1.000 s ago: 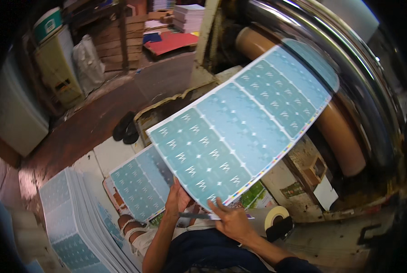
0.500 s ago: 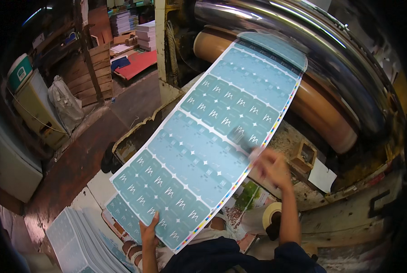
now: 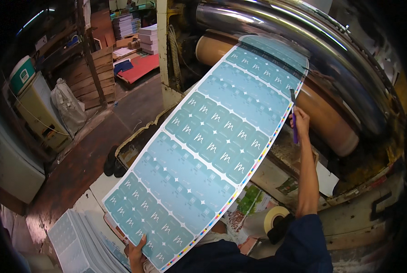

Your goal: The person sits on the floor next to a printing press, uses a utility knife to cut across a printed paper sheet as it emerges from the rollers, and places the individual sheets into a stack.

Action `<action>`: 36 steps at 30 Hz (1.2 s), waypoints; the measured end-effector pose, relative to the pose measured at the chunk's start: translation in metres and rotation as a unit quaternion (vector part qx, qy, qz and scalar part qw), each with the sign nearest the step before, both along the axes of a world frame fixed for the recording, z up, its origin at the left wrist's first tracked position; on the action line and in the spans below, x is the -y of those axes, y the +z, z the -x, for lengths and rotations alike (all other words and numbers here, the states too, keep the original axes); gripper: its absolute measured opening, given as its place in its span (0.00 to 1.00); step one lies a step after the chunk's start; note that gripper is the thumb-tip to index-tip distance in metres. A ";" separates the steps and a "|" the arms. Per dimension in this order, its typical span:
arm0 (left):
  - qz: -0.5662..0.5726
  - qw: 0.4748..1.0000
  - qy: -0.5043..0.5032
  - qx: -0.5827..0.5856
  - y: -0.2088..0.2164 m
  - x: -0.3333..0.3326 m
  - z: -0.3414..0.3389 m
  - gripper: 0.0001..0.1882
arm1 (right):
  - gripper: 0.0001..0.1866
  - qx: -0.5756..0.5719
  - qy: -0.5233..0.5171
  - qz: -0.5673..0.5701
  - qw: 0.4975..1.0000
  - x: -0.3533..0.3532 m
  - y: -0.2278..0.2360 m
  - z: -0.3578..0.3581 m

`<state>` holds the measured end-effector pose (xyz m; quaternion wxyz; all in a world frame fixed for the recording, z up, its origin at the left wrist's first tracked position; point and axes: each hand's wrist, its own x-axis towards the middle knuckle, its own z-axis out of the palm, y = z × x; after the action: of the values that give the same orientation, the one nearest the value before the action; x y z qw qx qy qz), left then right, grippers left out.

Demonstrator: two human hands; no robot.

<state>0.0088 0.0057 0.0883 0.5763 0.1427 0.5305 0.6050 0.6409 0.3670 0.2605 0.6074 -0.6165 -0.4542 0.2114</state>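
A long printed sheet (image 3: 185,145) in teal and light blue panels runs from the rollers down toward me. My left hand (image 3: 137,251) grips its near end, the thumb on top and the other fingers hidden underneath. Up by the sheet's right edge, near the rollers, my right hand (image 3: 301,121) is closed around a purple-handled knife (image 3: 295,129). The knife's dark blade points away from me, its tip over the margin of the sheet.
The sheet emerges between a shiny metal roller (image 3: 267,27) and a brown roller (image 3: 333,113). A stack of printed sheets (image 3: 83,241) stands at lower left. To the right lie a roll of film (image 3: 262,223) and a white paper (image 3: 327,177). Dark shoes (image 3: 115,161) sit left.
My right hand has moved up and away along the sheet's right edge toward the rollers. My left hand has drawn the sheet's near end lower and closer, so more of it shows.
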 end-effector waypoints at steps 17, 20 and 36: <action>0.116 0.985 0.111 -0.070 -0.015 0.050 0.030 0.31 | 0.36 0.591 0.064 -0.026 0.804 -0.008 0.045 -0.017; 0.073 0.989 0.115 -0.062 -0.022 0.061 0.031 0.31 | 0.19 0.590 0.151 -0.113 0.785 -0.023 0.055 -0.020; 0.094 0.974 0.103 -0.176 -0.110 0.073 0.147 0.29 | 0.17 0.168 0.127 -0.046 0.977 0.039 0.000 0.086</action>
<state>-0.1381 -0.0672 -0.0218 0.4191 0.1367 0.6903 0.5737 0.5547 0.3283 0.2607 0.5186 -0.5516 -0.6335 0.1595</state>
